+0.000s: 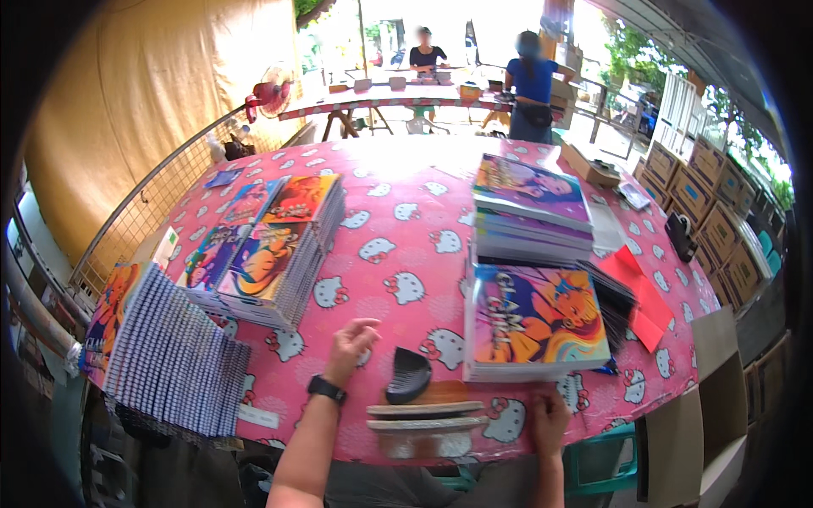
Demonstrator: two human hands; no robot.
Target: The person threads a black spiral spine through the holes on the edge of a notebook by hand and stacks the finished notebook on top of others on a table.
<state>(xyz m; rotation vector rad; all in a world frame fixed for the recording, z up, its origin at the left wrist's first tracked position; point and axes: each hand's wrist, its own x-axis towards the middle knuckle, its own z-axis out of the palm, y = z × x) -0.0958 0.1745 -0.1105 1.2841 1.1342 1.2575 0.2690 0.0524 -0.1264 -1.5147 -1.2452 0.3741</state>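
My left hand [352,345], with a black watch on the wrist, hovers over the pink patterned table cover [385,296]. Its fingers are stretched out and hold nothing. Just to its right lies a black half-round piece [408,375], beside a low wooden device [428,423] with dark and pale layers at the table's near edge. My right hand [549,413] is closed by the near edge of a stack of colourful books [538,326]. Whatever its curled fingers may hold is hidden. Behind that stack stands another pile of books [532,207].
Spiral-bound books stand in a tall leaning stack [174,360] and shorter piles [267,245] on the left. Red sheets [639,296] and black sheets [611,292] lie right of the books. Cardboard boxes [707,199] are stacked at right. Two people work at a far table [398,100].
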